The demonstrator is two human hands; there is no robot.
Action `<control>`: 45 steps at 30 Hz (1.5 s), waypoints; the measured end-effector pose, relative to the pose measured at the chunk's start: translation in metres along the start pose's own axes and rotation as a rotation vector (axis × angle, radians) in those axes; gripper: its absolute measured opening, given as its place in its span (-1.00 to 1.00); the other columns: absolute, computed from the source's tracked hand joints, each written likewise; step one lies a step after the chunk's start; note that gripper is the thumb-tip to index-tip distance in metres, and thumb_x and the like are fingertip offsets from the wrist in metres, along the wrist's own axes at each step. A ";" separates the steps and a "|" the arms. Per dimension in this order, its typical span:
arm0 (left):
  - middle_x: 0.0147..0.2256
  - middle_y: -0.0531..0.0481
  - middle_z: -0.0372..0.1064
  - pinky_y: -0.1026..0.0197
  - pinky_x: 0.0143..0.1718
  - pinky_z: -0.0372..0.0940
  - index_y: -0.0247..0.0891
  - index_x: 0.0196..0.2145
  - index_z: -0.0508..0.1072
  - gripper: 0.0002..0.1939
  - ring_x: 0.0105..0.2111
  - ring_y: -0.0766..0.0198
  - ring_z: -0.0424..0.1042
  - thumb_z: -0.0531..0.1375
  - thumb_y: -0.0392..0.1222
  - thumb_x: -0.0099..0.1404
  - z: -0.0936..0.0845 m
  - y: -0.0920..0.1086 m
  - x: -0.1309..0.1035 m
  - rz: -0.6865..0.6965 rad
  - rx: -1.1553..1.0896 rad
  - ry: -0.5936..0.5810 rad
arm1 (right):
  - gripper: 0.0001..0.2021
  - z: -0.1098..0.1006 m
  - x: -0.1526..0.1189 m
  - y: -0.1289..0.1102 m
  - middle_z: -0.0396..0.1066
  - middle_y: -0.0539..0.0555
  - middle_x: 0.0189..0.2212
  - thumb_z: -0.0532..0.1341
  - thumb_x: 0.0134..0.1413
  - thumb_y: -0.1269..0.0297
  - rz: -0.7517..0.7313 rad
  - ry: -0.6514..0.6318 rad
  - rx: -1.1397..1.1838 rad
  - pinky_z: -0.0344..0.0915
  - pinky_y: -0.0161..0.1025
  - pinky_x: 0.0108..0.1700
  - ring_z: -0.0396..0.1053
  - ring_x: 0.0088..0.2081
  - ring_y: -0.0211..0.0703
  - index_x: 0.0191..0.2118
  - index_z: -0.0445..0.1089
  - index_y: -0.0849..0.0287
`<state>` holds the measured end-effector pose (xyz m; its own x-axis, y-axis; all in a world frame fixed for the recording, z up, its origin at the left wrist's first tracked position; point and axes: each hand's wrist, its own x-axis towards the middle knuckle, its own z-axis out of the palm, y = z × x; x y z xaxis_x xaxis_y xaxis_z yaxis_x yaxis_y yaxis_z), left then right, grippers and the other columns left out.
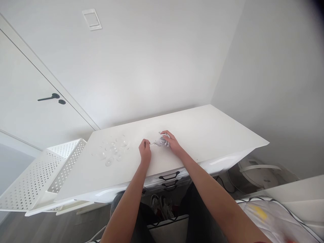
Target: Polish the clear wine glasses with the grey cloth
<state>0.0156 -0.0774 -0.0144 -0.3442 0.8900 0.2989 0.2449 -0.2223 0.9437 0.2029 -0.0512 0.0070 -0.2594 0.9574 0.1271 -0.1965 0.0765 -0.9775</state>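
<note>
A small clear wine glass (153, 144) lies sideways between my hands, just above the white tabletop. My left hand (145, 148) is closed around its stem end, at the foot, which the fingers mostly hide. At the bowl end, my right hand (172, 140) has its fingers bent around a crumpled whitish cloth (163, 140) pressed against the bowl. Where cloth and glass meet is hard to make out. To the left of my hands, several clear stemmed glasses (111, 148) form a loose group on the tabletop; their outlines are faint.
The white cabinet top (197, 128) reaches to the wall, with black drawer handles (169, 176) below its front edge. A white perforated rack (37, 175) adjoins it at left. A door with a black handle (49, 97) is beyond. A round whitish appliance (260, 175) stands at lower right.
</note>
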 end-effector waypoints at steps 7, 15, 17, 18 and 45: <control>-0.58 0.12 0.01 0.24 -0.51 -0.03 -0.19 -0.47 0.23 -0.70 -0.56 0.32 -0.01 0.09 -0.07 0.41 0.000 0.002 -0.001 -0.046 -0.007 0.002 | -0.66 0.001 -0.001 -0.002 0.41 0.02 -0.18 0.21 0.19 -0.12 -0.019 -0.003 -0.020 0.24 -0.27 -0.28 0.29 -0.29 -0.18 -0.07 0.40 -0.01; -0.56 0.12 -0.02 0.24 -0.50 -0.04 -0.18 -0.48 0.21 -0.69 -0.55 0.32 -0.02 0.08 -0.07 0.42 0.000 0.001 -0.001 -0.055 -0.023 -0.005 | -0.66 0.002 -0.002 -0.003 0.40 0.04 -0.10 0.22 0.19 -0.12 -0.011 -0.008 -0.016 0.24 -0.26 -0.28 0.29 -0.28 -0.19 -0.07 0.40 -0.01; -0.57 0.12 -0.02 0.24 -0.51 -0.04 -0.18 -0.48 0.21 -0.69 -0.55 0.32 -0.03 0.08 -0.06 0.42 0.000 0.001 -0.002 -0.056 -0.026 -0.005 | -0.65 0.002 -0.003 -0.004 0.39 0.03 -0.09 0.21 0.20 -0.12 -0.025 0.003 -0.018 0.24 -0.26 -0.27 0.29 -0.26 -0.18 -0.05 0.40 -0.03; -0.57 0.12 -0.02 0.24 -0.51 -0.04 -0.18 -0.48 0.22 -0.69 -0.56 0.32 -0.02 0.08 -0.06 0.42 0.000 0.001 -0.002 -0.053 -0.025 -0.004 | -0.65 0.002 -0.003 -0.004 0.39 0.03 -0.13 0.21 0.20 -0.13 -0.026 0.004 -0.015 0.24 -0.26 -0.27 0.29 -0.27 -0.18 -0.05 0.40 -0.03; -0.52 0.09 0.07 0.20 -0.43 -0.01 -0.18 -0.46 0.17 -0.66 -0.51 0.29 0.03 0.04 -0.07 0.48 0.001 0.006 -0.008 0.130 0.090 0.100 | -0.62 0.003 -0.004 -0.004 0.41 0.06 0.02 0.18 0.23 -0.17 -0.051 0.042 -0.029 0.29 -0.21 -0.22 0.35 -0.22 -0.12 0.00 0.40 -0.06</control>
<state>0.0209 -0.0853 -0.0114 -0.3915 0.8112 0.4344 0.3718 -0.2924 0.8811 0.2015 -0.0561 0.0113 -0.2096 0.9628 0.1706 -0.1811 0.1332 -0.9744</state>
